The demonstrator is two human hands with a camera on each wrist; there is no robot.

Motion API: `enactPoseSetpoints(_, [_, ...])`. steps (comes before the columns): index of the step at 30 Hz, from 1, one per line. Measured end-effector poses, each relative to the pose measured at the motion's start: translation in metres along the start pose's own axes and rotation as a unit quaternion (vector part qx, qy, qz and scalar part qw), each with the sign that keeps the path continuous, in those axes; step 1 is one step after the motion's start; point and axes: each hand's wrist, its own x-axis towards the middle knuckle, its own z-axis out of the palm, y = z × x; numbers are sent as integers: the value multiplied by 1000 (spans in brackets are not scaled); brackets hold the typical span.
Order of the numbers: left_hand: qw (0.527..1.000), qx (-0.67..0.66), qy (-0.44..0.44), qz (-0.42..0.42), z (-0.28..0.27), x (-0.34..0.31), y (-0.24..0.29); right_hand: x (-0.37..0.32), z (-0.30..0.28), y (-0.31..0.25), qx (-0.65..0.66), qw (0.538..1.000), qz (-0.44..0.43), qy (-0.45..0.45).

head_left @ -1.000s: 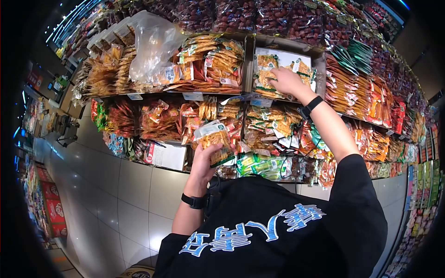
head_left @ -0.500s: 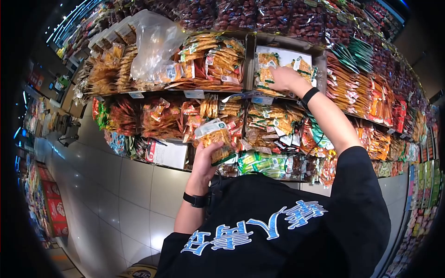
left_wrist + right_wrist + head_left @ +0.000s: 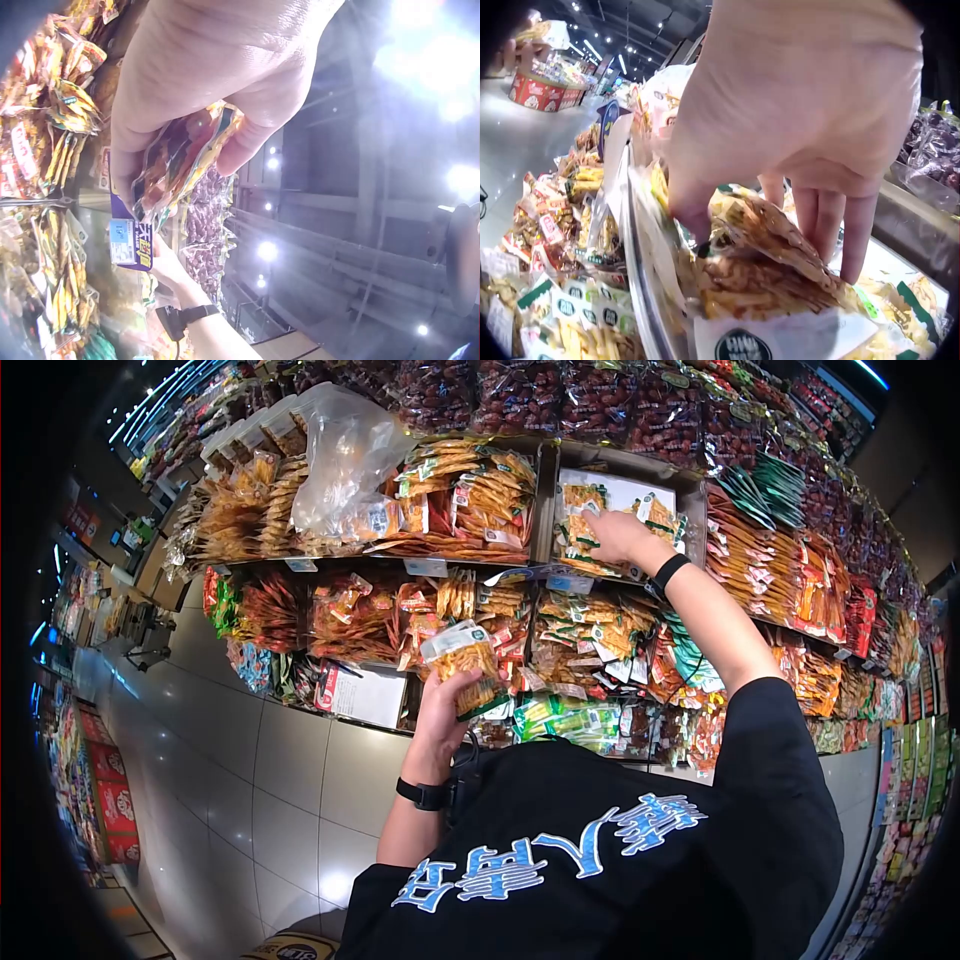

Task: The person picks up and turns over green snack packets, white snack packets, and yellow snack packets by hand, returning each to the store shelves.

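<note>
In the head view the left hand point(image 3: 440, 710) grips a stack of clear snack packets point(image 3: 465, 660) with white tops and green edges, held in front of the lower shelf. The left wrist view shows those packets point(image 3: 187, 157) between thumb and fingers. At the upper shelf the right hand point(image 3: 622, 538) reaches into a white-based box point(image 3: 625, 492) of similar packets. In the right wrist view the right hand point(image 3: 795, 127) has its thumb and fingers around a packet point(image 3: 772, 289) of yellow-brown strips, with other packets point(image 3: 900, 315) beside it.
A clear plastic bag point(image 3: 335, 460) lies on packets at the upper left. Dark red packets point(image 3: 600, 405) line the back, and orange ones point(image 3: 755, 560) stand right of the box. A white box point(image 3: 370, 695) sits at the lower left, beside tiled floor point(image 3: 285, 745).
The right hand has shifted slightly within the box, and its fingers are now lower among the packets' left side. The left hand keeps its hold, almost unmoved.
</note>
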Motion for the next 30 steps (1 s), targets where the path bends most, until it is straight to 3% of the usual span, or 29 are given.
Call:
enactPoseSetpoints(3, [1000,1,0,0,-3,-1,-1,3,7,4,3,1000,-4,15])
enactPoseSetpoints(9, [1000,3,-9,-14,1,-5,-1,7,-3,-23,85,990,110,-22])
enactPoseSetpoints(15, [1000,2,-17,-21,-3,-8,-6,18,7,-39,49,984,166,-30])
enactPoseSetpoints(20, [1000,2,-2,-15,-11,-19,-2,4,6,-5,181,965,157,108])
enactPoseSetpoints(24, [1000,-7,-6,-21,-19,-22,-2,-4,11,17,245,919,187,245])
enactPoseSetpoints(29, [999,3,-4,-39,-19,-25,0,-20,7,38,385,765,215,470])
enactPoseSetpoints(30, [999,6,-4,-44,-19,-25,-1,-24,4,40,448,732,190,477])
